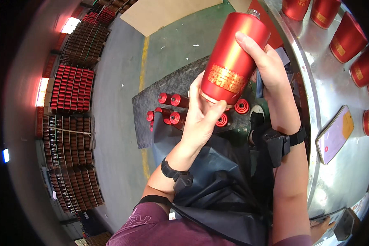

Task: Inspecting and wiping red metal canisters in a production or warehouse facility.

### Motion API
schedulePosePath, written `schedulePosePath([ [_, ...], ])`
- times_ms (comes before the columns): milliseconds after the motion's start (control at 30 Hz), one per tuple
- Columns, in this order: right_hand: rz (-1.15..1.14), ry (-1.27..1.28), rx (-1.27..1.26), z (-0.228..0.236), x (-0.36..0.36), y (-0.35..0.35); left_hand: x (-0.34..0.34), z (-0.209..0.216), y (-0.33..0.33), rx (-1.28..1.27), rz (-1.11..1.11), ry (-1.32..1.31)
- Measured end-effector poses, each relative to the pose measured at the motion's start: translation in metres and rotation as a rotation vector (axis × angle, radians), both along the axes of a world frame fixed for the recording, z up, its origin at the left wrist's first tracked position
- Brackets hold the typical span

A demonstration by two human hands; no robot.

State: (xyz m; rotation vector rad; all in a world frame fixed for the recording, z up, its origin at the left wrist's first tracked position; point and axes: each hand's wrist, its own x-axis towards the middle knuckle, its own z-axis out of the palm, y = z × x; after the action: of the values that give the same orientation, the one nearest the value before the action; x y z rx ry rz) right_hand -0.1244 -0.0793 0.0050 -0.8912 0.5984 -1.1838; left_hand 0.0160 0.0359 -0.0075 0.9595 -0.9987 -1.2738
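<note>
A red metallic bottle point(229, 53) with gold printing is held tilted in front of me, its clear, glassy neck point(253, 13) toward the upper right. My left hand point(203, 112) grips it around the pale-rimmed base, thumb across the lower edge. Higher up, my right hand point(262, 57) is wrapped around the side, with the thumb lying on the front and the other fingers hidden behind the bottle. Both wrists carry black straps with small black devices.
Several red bottles point(348, 39) stand on the metal table point(315, 74) to the right, near a phone point(335, 134). More red bottles point(179, 100) are on a dark mat point(145, 102) below. Stacked racks point(71, 88) line the left. Another person's hand point(322, 228) shows at lower right.
</note>
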Motion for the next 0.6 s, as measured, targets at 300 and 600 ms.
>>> schedulePosePath([
  [300, -0.057, 0.022, -0.046, -0.003, -0.003, -0.005, -0.005, 0.003, -0.003, -0.045, 0.049, -0.120],
  [600, 0.050, -0.031, 0.099, -0.010, -0.024, -0.015, 0.003, 0.005, -0.005, 0.162, -0.073, 0.176],
])
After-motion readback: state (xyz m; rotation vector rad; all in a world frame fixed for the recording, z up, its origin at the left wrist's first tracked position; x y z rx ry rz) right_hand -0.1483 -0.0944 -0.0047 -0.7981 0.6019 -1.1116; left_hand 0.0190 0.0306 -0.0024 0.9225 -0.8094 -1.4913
